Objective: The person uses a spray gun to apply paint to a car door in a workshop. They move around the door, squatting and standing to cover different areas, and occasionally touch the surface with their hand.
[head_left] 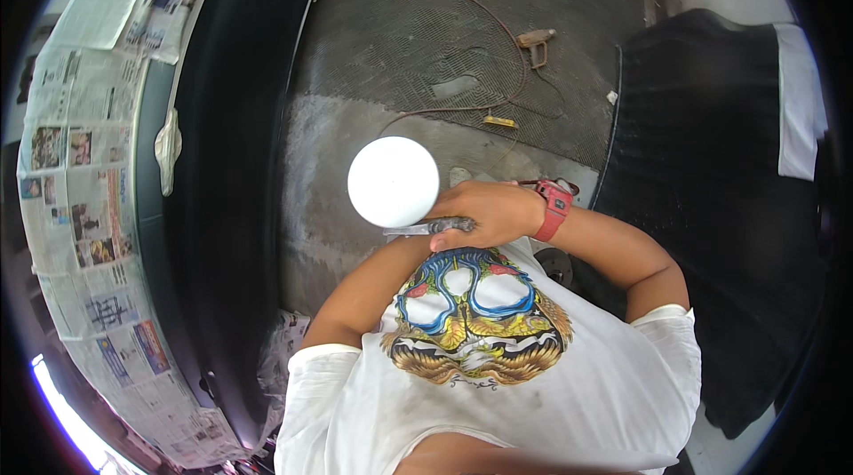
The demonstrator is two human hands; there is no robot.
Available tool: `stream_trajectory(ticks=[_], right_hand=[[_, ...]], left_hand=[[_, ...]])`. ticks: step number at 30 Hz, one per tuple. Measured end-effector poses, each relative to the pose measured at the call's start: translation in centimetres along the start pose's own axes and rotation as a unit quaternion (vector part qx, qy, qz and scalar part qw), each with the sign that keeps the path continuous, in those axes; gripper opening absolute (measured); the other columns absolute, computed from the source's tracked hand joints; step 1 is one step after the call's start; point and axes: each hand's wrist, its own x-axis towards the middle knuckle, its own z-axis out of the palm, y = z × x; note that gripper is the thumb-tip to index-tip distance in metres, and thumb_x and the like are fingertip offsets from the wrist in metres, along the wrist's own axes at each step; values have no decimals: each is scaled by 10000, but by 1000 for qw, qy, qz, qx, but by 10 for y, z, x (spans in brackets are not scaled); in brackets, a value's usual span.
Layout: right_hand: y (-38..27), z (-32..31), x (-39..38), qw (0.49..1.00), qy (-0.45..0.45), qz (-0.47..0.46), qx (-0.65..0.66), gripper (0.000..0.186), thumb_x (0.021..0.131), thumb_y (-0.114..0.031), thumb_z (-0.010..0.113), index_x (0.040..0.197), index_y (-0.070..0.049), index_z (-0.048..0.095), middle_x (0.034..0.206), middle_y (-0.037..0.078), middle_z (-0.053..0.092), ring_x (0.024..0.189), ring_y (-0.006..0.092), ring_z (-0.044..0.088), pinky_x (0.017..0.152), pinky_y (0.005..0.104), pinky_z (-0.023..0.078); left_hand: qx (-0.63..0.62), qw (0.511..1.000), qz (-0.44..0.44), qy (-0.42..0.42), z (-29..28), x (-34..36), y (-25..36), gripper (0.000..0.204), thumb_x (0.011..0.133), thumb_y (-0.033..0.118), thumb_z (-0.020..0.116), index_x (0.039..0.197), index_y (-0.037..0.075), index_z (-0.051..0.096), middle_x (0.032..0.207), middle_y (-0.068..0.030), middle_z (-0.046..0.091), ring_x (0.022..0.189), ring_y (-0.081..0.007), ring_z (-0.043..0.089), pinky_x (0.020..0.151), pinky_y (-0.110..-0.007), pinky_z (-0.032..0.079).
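Note:
My right hand [493,208] is closed around the dark, stained handle of a flat narrow tool [409,231]. Its pale, metal-looking blade points left, and its exact kind cannot be told. Just above the blade is a smooth, round white disc-like thing [393,182], seen from above; whether it is a lid, a plate or a container does not show. The fingers of my right hand reach its lower right edge. My left forearm [378,284] bends in toward the same spot, but my left hand is hidden behind the disc and the right hand.
To the left stands a long black panel [235,164] with a silver handle [167,151] beside it and taped newspaper [98,182] around it. On the floor lie a brown gun-shaped tool [536,44], a reddish hose [484,8] and a yellow piece [500,121]. Dark panelling [702,182] stands at right.

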Motion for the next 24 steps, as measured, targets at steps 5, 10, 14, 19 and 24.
stream_trajectory(ticks=[5,10,14,19,24], right_hand=[[3,2,0,999,34,-37,9,734,1081,-587,621,1400,71,688,1259,319,749,1194,471,725,1035,491,560],[2,0,3,999,40,-11,28,733,1089,-597,603,1457,32,669,1308,308,738,1184,468,734,1045,480,560],[4,-15,4,995,87,-15,56,733,1099,-605,580,1544,-24,620,1379,291,720,1223,442,734,1064,471,556],[28,-44,11,979,178,55,-79,794,1091,-663,543,1635,-84,533,1628,258,547,1485,439,550,1226,499,452],[49,-32,70,956,247,25,-158,1013,1024,-840,442,1510,31,616,1464,315,640,1331,455,647,1144,506,499]], left_hand=[[5,1000,16,-4,8,5,0,570,1096,257,645,1570,-14,481,1538,-164,575,1445,-287,544,1203,-452,451],[18,1000,20,-11,12,15,-3,586,1092,250,650,1582,-15,468,1555,-166,563,1467,-290,529,1217,-455,438],[62,997,36,13,13,11,5,600,1088,244,654,1591,-15,457,1569,-167,553,1484,-292,516,1229,-458,427],[121,960,169,188,43,-36,41,604,1058,227,699,1571,0,478,1532,-149,586,1432,-283,562,1192,-475,464],[-124,942,262,170,49,-64,80,735,984,142,713,1592,-55,350,1585,-181,483,1443,-285,554,1242,-447,420]])
